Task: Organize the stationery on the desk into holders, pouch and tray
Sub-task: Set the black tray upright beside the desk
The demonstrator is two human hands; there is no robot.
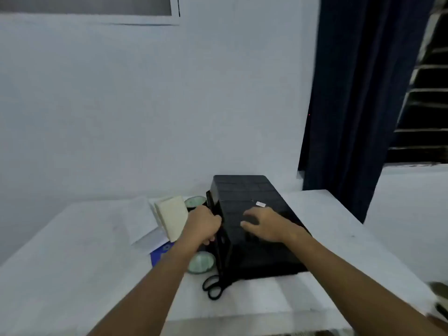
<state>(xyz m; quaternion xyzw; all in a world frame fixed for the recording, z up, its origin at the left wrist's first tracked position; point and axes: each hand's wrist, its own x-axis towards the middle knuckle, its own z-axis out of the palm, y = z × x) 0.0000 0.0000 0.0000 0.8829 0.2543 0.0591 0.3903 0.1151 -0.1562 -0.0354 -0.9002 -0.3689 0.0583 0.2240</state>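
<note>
We hold a big black ribbed plastic tray (pixel 252 214) upside down on the white desk (pixel 339 238).

Our left hand (pixel 202 226) curls round the tray's left edge; our right hand (pixel 266 225) lies flat on top, fingers spread. Near our left wrist sit a round green tape roll (pixel 201 263) and black-handled scissors (pixel 213 286); a cream notepad (pixel 171 218) and white papers (pixel 141 220) lie left of that hand.
</note>
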